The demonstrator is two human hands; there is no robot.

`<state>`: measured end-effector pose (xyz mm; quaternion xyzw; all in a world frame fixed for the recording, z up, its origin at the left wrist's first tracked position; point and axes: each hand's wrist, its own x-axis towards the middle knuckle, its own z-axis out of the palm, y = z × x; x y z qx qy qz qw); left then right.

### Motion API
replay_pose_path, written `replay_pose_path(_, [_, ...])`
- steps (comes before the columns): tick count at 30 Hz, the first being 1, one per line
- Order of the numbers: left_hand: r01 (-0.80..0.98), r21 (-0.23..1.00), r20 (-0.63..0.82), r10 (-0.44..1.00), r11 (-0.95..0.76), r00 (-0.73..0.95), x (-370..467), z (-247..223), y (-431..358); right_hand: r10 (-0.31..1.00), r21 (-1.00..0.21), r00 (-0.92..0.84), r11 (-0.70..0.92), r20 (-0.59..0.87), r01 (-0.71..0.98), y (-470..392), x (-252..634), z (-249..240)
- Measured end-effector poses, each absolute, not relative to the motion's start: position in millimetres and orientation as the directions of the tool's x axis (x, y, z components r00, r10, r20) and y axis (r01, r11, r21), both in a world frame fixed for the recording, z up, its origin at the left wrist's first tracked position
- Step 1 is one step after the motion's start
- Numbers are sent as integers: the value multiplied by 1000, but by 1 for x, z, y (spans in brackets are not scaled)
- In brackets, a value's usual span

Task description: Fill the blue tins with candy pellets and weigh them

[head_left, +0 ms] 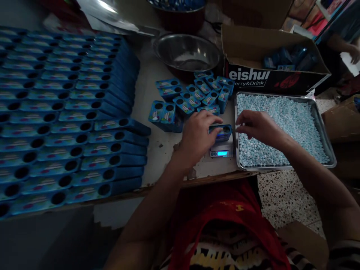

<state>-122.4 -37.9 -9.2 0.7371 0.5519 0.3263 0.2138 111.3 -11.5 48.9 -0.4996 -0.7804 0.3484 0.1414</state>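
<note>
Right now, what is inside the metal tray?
Many small pale blue and white pieces lie inside the metal tray. They cover its bottom, which cannot be seen; the right hand hides some pieces.

Left fingers [211,119] touch a blue box [224,135] on a scale [221,153].

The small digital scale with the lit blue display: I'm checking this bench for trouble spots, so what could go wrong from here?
The left hand is at the blue rectangular container on the scale; pressure might skew the reading. The right hand is over the left rim of the rectangular metal tray; catching it could scatter the small pale-blue pellets. A knock could topple the similar blue containers behind.
</note>
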Motion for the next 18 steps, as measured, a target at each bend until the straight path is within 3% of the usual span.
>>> replay_pose_path(5, [669,707,241,967,-229,77,-156,-12,-54,831,-466,-543,436,-120,770,3,79,50])
replay_pose_path(11, [691,677,272,959,-253,85,-166,-10,-55,917,-458,-390,314,-78,831,7,113,50])
replay_pose_path(16, [760,593,220,962,-265,164,-157,-15,-53,946,-145,-291,271,-141,952,16,148,38])
replay_pose_path(18, [787,559,197,964,-262,181,-154,-18,-55,946,-88,-316,309,-79,947,24,141,33])
